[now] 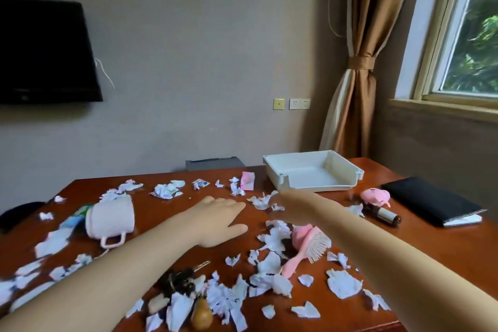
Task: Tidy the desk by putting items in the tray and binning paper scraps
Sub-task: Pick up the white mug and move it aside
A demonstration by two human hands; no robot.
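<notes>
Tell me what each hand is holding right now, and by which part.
The left hand holds nothing; it lies flat and open on the desk. The right hand is blurred among paper scraps, so any hold cannot be told.

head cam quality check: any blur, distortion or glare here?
Head view: motion blur smears the right hand and the paper scraps at the left edge; the white tray stays fairly sharp. Wide-angle distortion bends the window frame. Daylight enters from the right; no strong glare on the desk.
</notes>
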